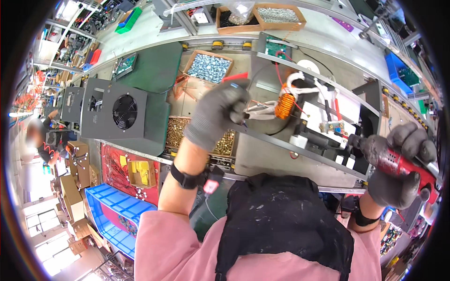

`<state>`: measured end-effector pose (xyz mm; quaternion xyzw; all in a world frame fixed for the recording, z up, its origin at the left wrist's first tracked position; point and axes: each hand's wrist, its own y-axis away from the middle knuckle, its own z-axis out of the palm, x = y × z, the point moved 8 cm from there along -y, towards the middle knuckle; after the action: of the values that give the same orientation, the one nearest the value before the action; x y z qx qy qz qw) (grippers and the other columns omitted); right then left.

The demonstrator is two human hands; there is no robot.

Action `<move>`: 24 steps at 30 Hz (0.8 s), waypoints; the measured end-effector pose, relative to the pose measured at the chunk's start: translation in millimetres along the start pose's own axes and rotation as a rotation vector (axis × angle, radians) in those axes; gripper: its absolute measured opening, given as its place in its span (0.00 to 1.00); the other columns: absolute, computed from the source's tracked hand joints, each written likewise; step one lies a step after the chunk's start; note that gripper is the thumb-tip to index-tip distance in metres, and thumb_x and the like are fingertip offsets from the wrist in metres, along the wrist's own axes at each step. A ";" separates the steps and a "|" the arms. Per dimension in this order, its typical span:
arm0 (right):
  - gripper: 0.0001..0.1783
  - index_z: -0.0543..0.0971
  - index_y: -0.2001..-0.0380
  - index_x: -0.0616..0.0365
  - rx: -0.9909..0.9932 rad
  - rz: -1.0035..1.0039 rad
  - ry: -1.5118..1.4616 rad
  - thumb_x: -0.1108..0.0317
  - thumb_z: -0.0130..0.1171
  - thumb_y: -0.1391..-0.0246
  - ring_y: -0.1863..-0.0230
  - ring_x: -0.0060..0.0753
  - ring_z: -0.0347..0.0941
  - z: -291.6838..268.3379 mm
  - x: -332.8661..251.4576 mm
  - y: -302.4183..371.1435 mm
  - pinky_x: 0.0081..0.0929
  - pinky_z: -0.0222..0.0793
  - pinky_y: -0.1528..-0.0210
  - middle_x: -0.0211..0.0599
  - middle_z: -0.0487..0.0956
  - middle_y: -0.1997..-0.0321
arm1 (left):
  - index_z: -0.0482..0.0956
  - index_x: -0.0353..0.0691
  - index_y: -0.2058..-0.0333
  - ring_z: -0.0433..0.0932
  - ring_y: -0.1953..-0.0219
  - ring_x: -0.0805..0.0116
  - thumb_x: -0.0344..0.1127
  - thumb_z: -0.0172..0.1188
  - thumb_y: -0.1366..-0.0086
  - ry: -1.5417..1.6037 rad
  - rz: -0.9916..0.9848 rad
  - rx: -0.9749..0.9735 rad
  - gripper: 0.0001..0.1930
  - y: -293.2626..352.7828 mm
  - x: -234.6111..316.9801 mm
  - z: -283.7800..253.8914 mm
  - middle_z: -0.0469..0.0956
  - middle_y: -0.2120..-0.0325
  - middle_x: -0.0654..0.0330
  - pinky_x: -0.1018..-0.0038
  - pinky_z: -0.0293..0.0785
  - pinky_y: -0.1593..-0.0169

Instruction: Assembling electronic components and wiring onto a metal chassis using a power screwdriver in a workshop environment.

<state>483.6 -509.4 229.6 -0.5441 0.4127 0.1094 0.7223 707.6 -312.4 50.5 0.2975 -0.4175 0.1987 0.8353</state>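
Near the frame's centre, the gloved left hand point(218, 114) pinches a small screw, light, hard and easily dropped, beside the copper coil point(285, 107). At right, the right hand point(398, 164) wraps a heavy, rigid red screwdriver point(404, 167) by its body.

— Where are we standing?
— On a factory assembly line: a roller conveyor point(225, 45) carries our open metal chassis point(323, 140), boxes of screws point(208, 67) sit alongside, and blue bins point(112, 210) fill the floor.
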 end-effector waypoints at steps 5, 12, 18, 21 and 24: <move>0.22 0.69 0.60 0.52 0.102 0.073 -0.214 0.54 0.58 0.56 0.68 0.30 0.56 -4.7 -6.6 9.2 0.25 0.53 0.66 0.29 0.60 0.73 | 0.76 0.36 0.61 0.69 0.76 0.82 0.24 0.50 0.41 -0.585 0.016 -0.233 0.11 30.3 -52.5 122.7 0.72 0.78 0.66 0.85 0.63 0.75; 0.21 0.69 0.56 0.54 -0.068 0.005 -0.156 0.58 0.57 0.52 0.69 0.33 0.61 -8.9 -20.2 24.8 0.26 0.60 0.68 0.33 0.64 0.72 | 0.75 0.34 0.63 0.74 0.71 0.69 0.28 0.50 0.38 -0.873 0.300 -0.263 0.07 42.3 -73.7 168.3 0.75 0.73 0.55 0.75 0.70 0.64; 0.21 0.69 0.57 0.55 -0.073 -0.050 -0.155 0.59 0.56 0.53 0.71 0.33 0.62 -17.9 -27.7 29.3 0.26 0.61 0.70 0.34 0.65 0.74 | 0.75 0.35 0.63 0.75 0.71 0.63 0.25 0.49 0.41 -0.967 0.322 -0.199 0.08 47.4 -78.9 180.4 0.74 0.73 0.53 0.70 0.70 0.66; 0.21 0.68 0.58 0.56 -0.089 -0.064 -0.163 0.59 0.56 0.54 0.73 0.32 0.62 -18.2 -29.7 29.1 0.25 0.61 0.71 0.34 0.65 0.75 | 0.75 0.36 0.64 0.74 0.72 0.60 0.24 0.49 0.42 -1.015 0.394 -0.166 0.09 52.8 -76.9 187.4 0.74 0.74 0.52 0.69 0.70 0.66; 0.20 0.68 0.60 0.56 -0.133 -0.011 -0.210 0.60 0.57 0.55 0.74 0.31 0.61 -17.6 -30.4 29.7 0.24 0.60 0.73 0.34 0.65 0.75 | 0.75 0.36 0.62 0.74 0.72 0.59 0.24 0.49 0.43 -1.043 0.446 -0.159 0.10 57.8 -76.8 193.9 0.73 0.74 0.52 0.69 0.70 0.66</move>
<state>437.8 -504.6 229.5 -0.5788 0.3237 0.1887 0.7243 517.7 -404.4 98.9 0.1971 -0.8409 0.1648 0.4763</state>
